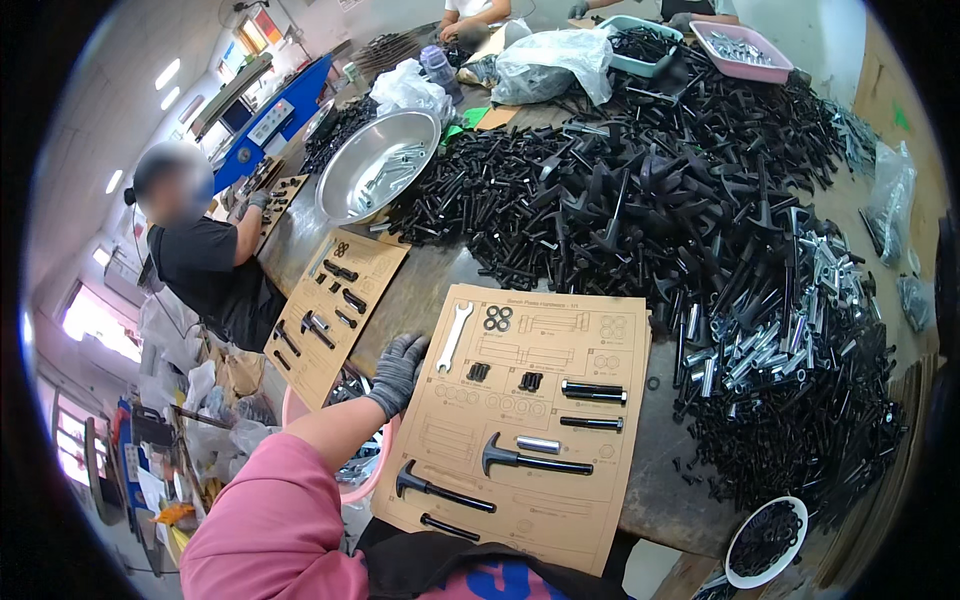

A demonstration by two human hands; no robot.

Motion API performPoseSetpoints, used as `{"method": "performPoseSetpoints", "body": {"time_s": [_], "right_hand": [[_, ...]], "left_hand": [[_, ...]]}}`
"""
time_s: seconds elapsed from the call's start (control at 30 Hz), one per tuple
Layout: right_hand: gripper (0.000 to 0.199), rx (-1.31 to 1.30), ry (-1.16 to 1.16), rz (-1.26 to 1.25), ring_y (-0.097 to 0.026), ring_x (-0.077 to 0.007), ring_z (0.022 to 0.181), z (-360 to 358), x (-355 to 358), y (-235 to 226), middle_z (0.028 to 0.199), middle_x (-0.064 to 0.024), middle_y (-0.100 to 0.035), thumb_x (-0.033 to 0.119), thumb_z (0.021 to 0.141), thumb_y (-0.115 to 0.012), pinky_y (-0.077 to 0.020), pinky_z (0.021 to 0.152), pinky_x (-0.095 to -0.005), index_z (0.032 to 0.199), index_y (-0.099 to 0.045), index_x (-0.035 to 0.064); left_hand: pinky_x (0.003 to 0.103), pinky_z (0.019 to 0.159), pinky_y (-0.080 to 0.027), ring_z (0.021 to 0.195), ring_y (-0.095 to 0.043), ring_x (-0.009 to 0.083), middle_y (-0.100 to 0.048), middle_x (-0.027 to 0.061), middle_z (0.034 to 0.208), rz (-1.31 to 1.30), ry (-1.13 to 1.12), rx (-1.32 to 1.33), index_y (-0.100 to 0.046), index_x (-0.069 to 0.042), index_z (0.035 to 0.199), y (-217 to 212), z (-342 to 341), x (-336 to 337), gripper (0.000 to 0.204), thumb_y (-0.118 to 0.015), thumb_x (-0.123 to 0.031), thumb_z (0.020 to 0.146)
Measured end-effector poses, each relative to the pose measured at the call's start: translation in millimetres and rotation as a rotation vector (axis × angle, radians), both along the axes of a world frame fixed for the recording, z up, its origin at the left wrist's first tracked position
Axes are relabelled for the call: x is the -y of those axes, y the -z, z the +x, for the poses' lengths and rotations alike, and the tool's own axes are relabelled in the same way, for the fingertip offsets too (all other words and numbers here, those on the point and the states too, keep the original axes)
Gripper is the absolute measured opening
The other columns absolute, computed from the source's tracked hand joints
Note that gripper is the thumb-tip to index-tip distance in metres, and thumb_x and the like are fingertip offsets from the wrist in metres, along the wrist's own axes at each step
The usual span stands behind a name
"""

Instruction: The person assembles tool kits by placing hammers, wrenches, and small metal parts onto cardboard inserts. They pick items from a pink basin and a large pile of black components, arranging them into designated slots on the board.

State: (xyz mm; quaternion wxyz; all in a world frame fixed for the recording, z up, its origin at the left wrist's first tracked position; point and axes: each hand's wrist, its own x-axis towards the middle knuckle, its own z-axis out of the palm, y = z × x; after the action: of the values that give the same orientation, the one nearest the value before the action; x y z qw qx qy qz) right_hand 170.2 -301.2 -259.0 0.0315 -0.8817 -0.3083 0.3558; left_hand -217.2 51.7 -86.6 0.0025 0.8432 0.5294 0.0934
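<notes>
My left hand [398, 370], in a grey knit glove with a pink sleeve behind it, rests flat on the left edge of a brown cardboard layout sheet [600, 470] on the table. On the sheet lie a flat silver wrench [453, 337], black washers [497, 318], small black nuts [530, 381], black bolts [593, 392], a short silver pin [538, 444] and two black T-handled tools [530, 459]. My left hand holds nothing. My right hand is out of sight.
A big heap of black bolts and handles [640, 190] covers the table beyond the sheet, with silver bolts [770, 340] at right. A steel bowl [378, 165], a second cardboard sheet [335, 310], plastic bags and trays stand further back. A person in black sits at left.
</notes>
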Motion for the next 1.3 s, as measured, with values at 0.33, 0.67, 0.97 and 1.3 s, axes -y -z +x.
{"method": "performPoseSetpoints", "body": {"time_s": [0.33, 0.67, 0.97, 1.3], "right_hand": [[0.023, 0.101, 0.034, 0.004, -0.059, -0.0214, 0.072, -13.0, 59.1, 0.4, 0.078, -0.0064, -0.06, 0.023, 0.082, -0.054, -0.0485, 0.066, -0.0362, 0.096, -0.059, 0.0065], [0.022, 0.361, -1.159, -0.414, -0.06, -0.0206, 0.071, -11.6, 120.9, -130.6, 0.077, -0.0058, -0.06, 0.023, 0.082, -0.054, -0.0489, 0.065, -0.0362, 0.096, -0.059, 0.0066], [0.026, -0.001, -0.334, 0.695, -0.059, -0.0235, 0.086, -45.7, -44.3, -287.0, 0.093, -0.0121, -0.062, 0.026, 0.085, -0.051, -0.0451, 0.078, -0.0314, 0.098, -0.06, 0.0061], [0.061, -0.227, -0.213, 0.569, -0.043, -0.0303, 0.117, -52.3, -114.8, -234.7, 0.125, -0.0206, -0.045, 0.031, 0.082, -0.056, -0.0339, 0.097, -0.0342, 0.129, -0.034, 0.0005]], "left_hand": [[0.042, 0.092, -0.036, 0.106, -0.046, 0.0331, -0.052, 0.0156, 0.113, 0.154, 0.054, 0.149, -0.056, -0.009, 0.108, 14.6, -3.6, -8.8, 0.033, -0.051, -0.024, 0.078], [0.038, 0.088, -0.04, 0.101, -0.05, 0.0289, -0.055, 0.0123, 0.108, 0.088, 0.256, 0.404, -0.058, -0.01, 0.104, 11.5, -8.2, 13.3, 0.031, -0.056, -0.013, 0.073], [0.028, 0.095, -0.033, 0.111, -0.045, 0.0188, -0.051, 0.0107, 0.118, -0.609, 0.114, 1.201, -0.042, 0.0, 0.124, -9.1, -20.4, 51.9, 0.038, -0.046, -0.015, 0.089], [0.03, 0.099, -0.028, 0.118, -0.037, 0.022, -0.041, 0.0131, 0.128, -0.746, 0.011, 1.207, -0.031, -0.002, 0.132, -17.9, -6.2, 89.2, 0.052, -0.049, -0.023, 0.088]]}}
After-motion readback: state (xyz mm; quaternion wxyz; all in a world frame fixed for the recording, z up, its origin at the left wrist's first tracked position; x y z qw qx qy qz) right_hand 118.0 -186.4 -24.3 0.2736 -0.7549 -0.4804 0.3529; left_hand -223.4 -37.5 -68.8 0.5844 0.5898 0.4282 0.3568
